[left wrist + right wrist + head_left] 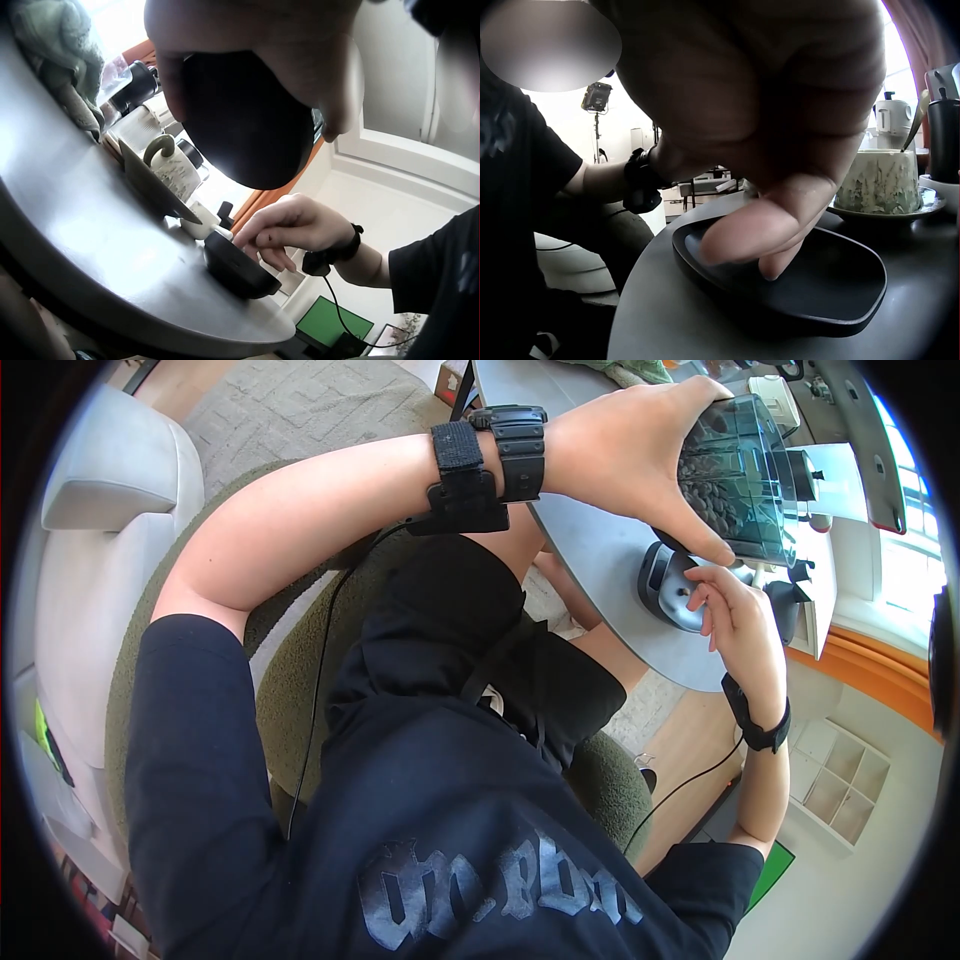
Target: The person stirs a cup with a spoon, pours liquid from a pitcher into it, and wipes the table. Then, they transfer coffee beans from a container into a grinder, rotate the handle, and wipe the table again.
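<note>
My left hand grips a see-through jar of dark beans, thumb and fingers spread round its near end. The jar is tipped on its side in the head view, above the table. Its black round base shows under that hand in the left wrist view. My right hand is over a shallow black dish on the table, fingers loosely bent and fingertips down inside its rim. Whether those fingertips hold anything, I cannot tell.
The grey table has a rounded edge by my legs. A mottled cup with a spoon stands on a saucer beyond the dish. A green cloth lies farther along. Thin cables run from both wrist bands.
</note>
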`<state>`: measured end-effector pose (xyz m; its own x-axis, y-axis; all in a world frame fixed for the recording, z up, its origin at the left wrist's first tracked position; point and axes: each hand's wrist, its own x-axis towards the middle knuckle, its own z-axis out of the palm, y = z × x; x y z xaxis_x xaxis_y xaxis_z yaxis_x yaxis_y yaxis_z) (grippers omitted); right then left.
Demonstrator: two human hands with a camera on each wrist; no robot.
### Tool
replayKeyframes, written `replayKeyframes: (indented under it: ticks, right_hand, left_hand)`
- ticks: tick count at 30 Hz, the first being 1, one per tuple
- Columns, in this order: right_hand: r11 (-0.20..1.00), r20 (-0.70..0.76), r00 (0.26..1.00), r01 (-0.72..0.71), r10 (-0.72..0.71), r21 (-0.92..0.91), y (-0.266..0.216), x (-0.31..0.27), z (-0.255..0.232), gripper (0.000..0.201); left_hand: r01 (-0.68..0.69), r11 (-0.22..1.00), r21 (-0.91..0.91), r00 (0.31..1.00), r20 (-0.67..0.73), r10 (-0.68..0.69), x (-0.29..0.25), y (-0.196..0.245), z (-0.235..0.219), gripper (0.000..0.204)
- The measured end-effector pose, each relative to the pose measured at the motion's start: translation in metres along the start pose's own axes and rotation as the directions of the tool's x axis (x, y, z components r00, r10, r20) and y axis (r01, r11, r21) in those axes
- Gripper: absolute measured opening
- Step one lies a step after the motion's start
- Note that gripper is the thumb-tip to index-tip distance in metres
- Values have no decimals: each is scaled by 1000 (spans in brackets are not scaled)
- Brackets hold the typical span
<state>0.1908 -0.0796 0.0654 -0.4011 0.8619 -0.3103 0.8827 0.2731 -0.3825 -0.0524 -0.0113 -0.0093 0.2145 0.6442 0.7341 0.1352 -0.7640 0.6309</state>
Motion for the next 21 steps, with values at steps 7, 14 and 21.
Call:
replayKeyframes:
  ticks: [7,14,21]
  right_hand:
    - [987,-26,997,72,-76,-144,1,-3,2,20]
    - [983,-53,993,97,-107,-159,-1,-8,0,12]
    - [998,-90,996,34,-29,52,2,-4,5,17]
  left_hand:
    - [-3,1000,5,1000,-6,3,-1,2,0,102]
    - [0,1000,-10,1000,18,0,-1,2,0,102]
    - [24,999,-37,999,39,-22,0,4,-1,102]
